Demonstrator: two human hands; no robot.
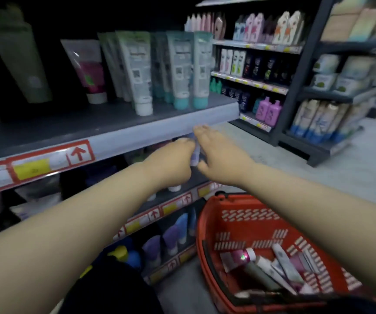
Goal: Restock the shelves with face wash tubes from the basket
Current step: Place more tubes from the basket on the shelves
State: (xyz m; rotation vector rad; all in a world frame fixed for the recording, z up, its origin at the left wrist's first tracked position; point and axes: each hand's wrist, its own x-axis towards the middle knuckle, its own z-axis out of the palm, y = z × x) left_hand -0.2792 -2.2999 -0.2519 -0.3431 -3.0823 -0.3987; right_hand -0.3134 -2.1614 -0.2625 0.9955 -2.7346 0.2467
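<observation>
Face wash tube (195,152), held just under the edge of the upper shelf (137,134), looks gripped by curled fingers of the left hand (171,162); best stood cap-down in its row while the right hand (216,155), fingers straight beside it, steadies it.

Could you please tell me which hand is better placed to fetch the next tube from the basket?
Probably the right hand: its fingers are straight and hold nothing, and the red basket sits below it on that side. The left hand is curled round a pale tube.
</observation>
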